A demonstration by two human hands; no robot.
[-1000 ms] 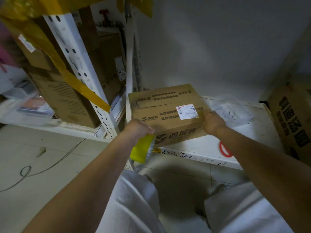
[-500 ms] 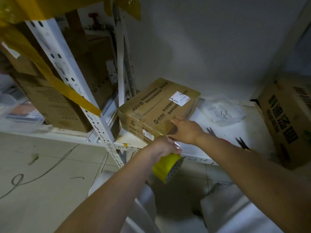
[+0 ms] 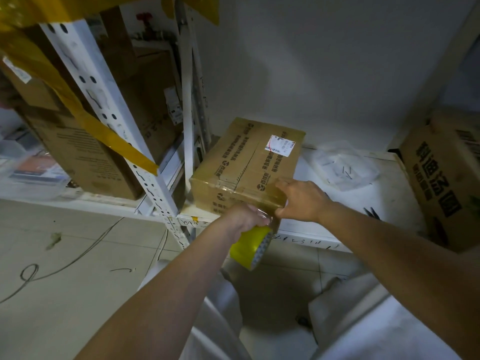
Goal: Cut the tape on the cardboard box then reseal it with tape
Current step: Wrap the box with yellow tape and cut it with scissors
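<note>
**Box on the shelf, tape at its near corner**

We see the box [image 3: 249,165] lying on the white shelf [image 3: 384,201], pushed to the shelf's left end beside the rack post [image 3: 187,100]. A white label [image 3: 280,145] sits on its top, and clear tape runs over the near edge. Our right hand [image 3: 302,201] rests on the box's near right corner, fingers spread and relaxed over the top, thumb against the front face. Our left hand [image 3: 245,216] is just below that corner, fingers clenched around a yellow tape roll [image 3: 250,248] that hangs under the shelf edge; a clear strip runs from it up to the box. Right of the box lie a plastic bag [image 3: 342,170] and, further right, a bigger carton [image 3: 446,178]. More cartons fill the rack to the left.
</note>
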